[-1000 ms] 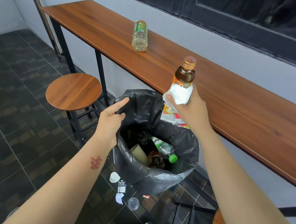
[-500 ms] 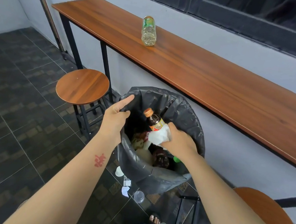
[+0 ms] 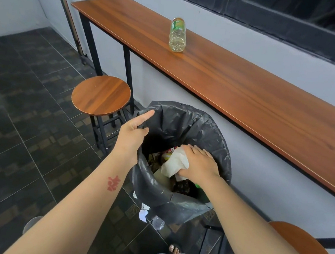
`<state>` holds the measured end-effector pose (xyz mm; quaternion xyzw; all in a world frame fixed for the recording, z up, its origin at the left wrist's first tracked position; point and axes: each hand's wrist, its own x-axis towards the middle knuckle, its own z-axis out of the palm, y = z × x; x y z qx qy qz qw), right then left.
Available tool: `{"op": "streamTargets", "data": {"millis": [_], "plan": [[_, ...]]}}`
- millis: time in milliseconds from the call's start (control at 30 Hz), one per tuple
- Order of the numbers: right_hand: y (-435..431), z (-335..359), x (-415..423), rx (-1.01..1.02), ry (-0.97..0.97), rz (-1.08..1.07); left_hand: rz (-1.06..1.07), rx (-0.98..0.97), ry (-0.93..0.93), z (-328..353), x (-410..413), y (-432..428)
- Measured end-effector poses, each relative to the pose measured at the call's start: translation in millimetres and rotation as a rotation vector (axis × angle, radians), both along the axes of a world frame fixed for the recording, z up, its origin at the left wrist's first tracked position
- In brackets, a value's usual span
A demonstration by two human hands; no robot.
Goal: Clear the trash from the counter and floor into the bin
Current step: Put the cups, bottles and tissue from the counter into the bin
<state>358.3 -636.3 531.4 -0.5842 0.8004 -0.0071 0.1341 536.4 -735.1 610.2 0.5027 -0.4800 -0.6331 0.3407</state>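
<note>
The bin, lined with a black bag (image 3: 200, 127), stands on the floor below the wooden counter (image 3: 252, 91). My left hand (image 3: 132, 135) pinches the bag's left rim, forefinger stretched out. My right hand (image 3: 200, 163) is down inside the bin mouth, closed on a white crumpled tissue (image 3: 175, 163). The brown bottle lies hidden among the trash under it. A clear plastic bottle (image 3: 177, 35) with a green label lies on its side on the counter. On the floor at the bin's foot lie white scraps (image 3: 142, 215) and a clear plastic cup (image 3: 158, 222).
A round wooden stool (image 3: 100, 95) stands left of the bin. Another wooden stool seat (image 3: 306, 245) is at the lower right. My foot (image 3: 174, 250) shows near the bin's base. Dark tiled floor spreads to the left.
My right hand went from holding the bottle and tissue above the bin to deep inside it; the bottle has dropped out of sight. The left hand kept hold of the bag rim.
</note>
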Motion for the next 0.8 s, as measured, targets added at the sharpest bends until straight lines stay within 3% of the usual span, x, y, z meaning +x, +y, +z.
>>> {"op": "streamTargets", "data": {"millis": [233,467,667,800], "plan": [[0.5,7.0,-16.3,-0.124,-0.096,0.041,0.093,0.001,-0.009,-6.8,-3.6,-12.8],[-20.3,37.4,-24.3,-0.454,-0.110,0.091,0.182,-0.012,-0.010,-12.1,-5.2,-26.3],[-79.6,82.1,-24.0,-0.711,-0.151,0.045,0.211,-0.006,0.027,-13.5,2.1,-59.1],[-139.4,102.2,-25.8,-0.758,-0.106,-0.038,0.181,-0.007,0.027,-12.6,5.1,-99.6]]}}
